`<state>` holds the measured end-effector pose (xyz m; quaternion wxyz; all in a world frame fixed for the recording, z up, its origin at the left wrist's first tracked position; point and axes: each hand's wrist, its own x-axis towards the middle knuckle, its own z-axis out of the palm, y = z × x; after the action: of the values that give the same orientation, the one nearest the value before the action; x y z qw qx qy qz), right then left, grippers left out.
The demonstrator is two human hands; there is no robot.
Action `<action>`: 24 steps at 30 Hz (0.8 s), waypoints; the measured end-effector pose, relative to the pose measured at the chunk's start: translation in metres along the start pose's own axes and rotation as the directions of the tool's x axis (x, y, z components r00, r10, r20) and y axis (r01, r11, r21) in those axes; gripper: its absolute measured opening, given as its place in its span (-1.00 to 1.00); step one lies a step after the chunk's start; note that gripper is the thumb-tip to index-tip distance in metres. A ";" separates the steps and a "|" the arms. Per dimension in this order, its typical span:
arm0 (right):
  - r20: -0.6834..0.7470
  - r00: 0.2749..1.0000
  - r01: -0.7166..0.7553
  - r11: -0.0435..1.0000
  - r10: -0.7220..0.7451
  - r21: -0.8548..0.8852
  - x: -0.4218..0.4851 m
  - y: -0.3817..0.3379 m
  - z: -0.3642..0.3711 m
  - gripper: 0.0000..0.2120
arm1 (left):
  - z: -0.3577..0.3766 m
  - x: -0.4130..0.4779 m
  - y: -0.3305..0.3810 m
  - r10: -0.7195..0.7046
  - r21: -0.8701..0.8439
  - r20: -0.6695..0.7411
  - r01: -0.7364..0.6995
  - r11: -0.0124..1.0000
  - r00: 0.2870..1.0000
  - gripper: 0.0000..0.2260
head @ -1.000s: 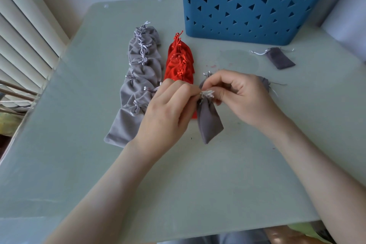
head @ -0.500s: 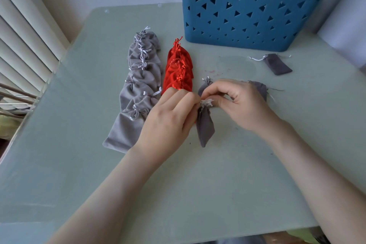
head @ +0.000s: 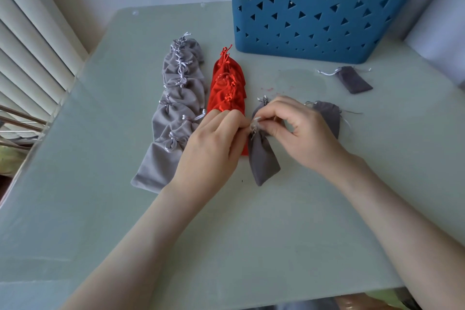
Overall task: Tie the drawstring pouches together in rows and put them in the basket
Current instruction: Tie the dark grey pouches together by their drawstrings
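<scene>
The left hand [head: 214, 143] and right hand [head: 307, 133] are meeting mid-table [head: 251, 234]. Each is pinching the silver cord [head: 254, 127] at a dark pouch's [head: 264, 161] neck with curled fingertips, probably to draw a knot tight. The pouch body is lying flat, trailing toward 6 o'clock, which is leaving the cords free to work. A second pouch [head: 327, 116] is lying partly under the right hand, likely next to be joined. A loose pouch [head: 354, 80] is waiting at 2 o'clock. The grey row [head: 176, 108] and red row [head: 227, 90] are lying at 10 o'clock, with the basket [head: 327, 7] at 12 to 1.
</scene>
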<state>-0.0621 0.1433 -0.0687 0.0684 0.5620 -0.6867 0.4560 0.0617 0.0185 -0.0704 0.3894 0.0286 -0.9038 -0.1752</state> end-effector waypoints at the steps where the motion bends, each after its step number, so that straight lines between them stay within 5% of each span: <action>1: 0.004 1.000 -0.010 1.000 0.010 0.004 0.000 0.000 0.001 -0.95 | 0.000 0.000 -0.001 -0.002 0.003 -0.003 0.002 1.000 1.000 -0.83; 10: 0.101 0.986 -0.146 0.976 0.131 0.162 0.002 -0.009 -0.003 -0.81 | 0.003 0.001 -0.002 -0.019 -0.035 -0.016 0.019 0.999 1.000 -0.84; 13: 0.112 0.977 -0.208 0.942 0.184 0.265 0.003 -0.011 -0.001 -0.79 | 0.000 0.001 0.004 -0.165 -0.150 -0.030 0.159 0.976 0.986 -0.91; 18: 0.098 0.974 -0.226 0.914 0.205 0.337 0.003 -0.012 0.001 -0.89 | 0.000 0.003 0.010 -0.497 -0.322 -0.030 0.462 0.826 0.867 -0.85; 24: 0.055 0.972 -0.233 0.925 0.227 0.299 0.002 -0.012 0.003 -0.78 | 0.003 0.001 0.015 -0.404 -0.307 -0.106 0.357 0.882 0.909 -0.98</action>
<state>-0.0518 0.1400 -0.0630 -0.0792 0.4857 -0.6705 0.5552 0.0603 0.0329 -0.0669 0.4214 0.1649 -0.8105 -0.3719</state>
